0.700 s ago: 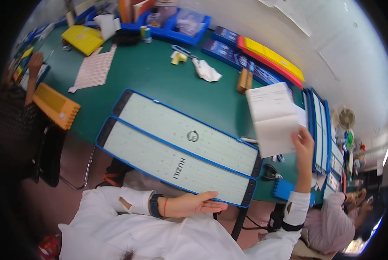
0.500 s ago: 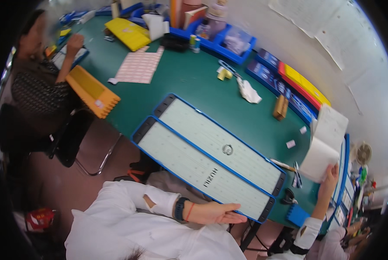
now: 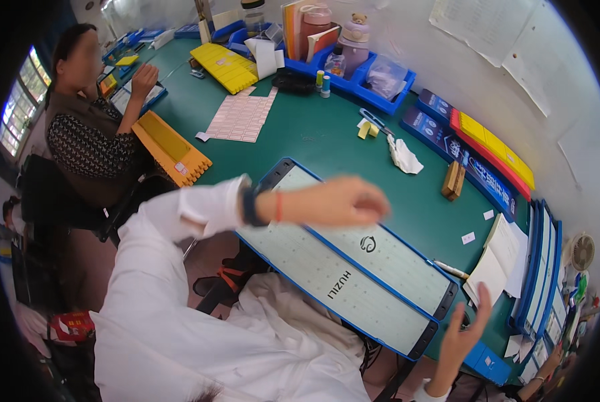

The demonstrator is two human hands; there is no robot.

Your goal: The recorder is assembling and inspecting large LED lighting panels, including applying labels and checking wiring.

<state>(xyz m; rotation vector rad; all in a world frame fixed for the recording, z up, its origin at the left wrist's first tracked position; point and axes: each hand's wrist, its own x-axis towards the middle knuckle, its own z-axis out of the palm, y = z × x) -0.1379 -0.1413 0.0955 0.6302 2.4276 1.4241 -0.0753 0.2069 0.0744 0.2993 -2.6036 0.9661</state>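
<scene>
Notebook (image 3: 495, 260) now on tbl (image 3: 300, 137) at rt, so R hand (image 3: 455, 345) free, spread; L hand (image 3: 343, 202) blurred over panels (image 3: 367, 305), can't tell grip

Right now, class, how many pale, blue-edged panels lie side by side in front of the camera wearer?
2: the nearer panel, with dark lettering, and the farther panel, just beyond it. The left hand blocks part of the view; others could be hidden underneath.

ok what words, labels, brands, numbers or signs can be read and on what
Wording not copied out.
Near blue-rimmed panel: one dark word, legible.
Far blue-rimmed panel: a dark rounded emblem.
Dark blue box: pale print, mostly too blurred.
Pink-and-white sheet: print too small to read.
Wall paper: too faint to read.
</scene>
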